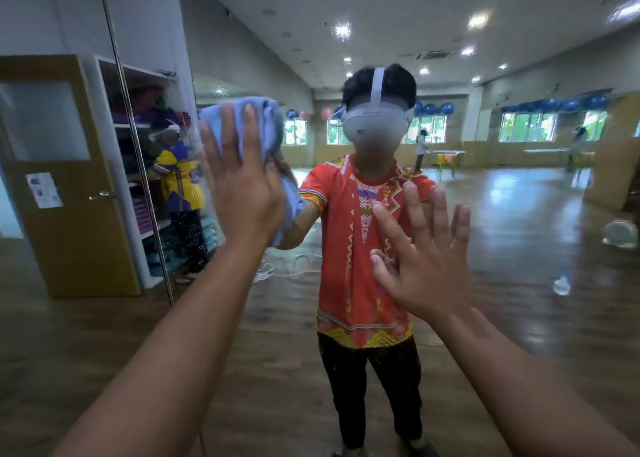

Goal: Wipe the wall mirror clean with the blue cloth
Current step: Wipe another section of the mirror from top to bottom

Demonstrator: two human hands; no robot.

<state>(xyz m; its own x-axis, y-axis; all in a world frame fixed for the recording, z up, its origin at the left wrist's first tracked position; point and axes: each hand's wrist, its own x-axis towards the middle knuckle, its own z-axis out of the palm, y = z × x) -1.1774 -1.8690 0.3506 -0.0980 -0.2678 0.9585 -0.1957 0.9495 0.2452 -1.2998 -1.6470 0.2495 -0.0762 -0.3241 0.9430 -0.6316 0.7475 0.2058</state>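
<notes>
While the left hand (pixel 239 179) presses flat on the blue cloth (pixel 268 117), the cloth is pinned against the mirror (pixel 519 214), high and left of centre, about level with the head in the reflection.

- Left hand: fingers straight and slightly spread, palm toward the glass. Not curled round the cloth, just pushing it.
- Right hand (pixel 426 269): empty, fingers splayed, palm toward the glass. Lower and to the right, well apart from the cloth. Cannot tell whether it touches the glass or hovers just off it.
- Cloth: bunched, not folded flat. It shows above the fingertips and hangs out past the right edge of the palm, so its long axis runs roughly up and down.
- Mirror: upright plane straight ahead, facing the person square-on. It extends sideways along the wall, with a vertical seam (pixel 138 165) to the left of the cloth.
- Marks on the glass: pale smears (pixel 620 235) low on the far right, fine specks (pixel 173 242) low beside the seam.

Judgement: the left hand is the working one, since only it has the cloth. Any stroke has to slide along the glass plane, not into it. The dirtier patches lie below and to the right of the cloth, so a downward or rightward sweep looks likely. The right hand sits in the way of a rightward pass.
</notes>
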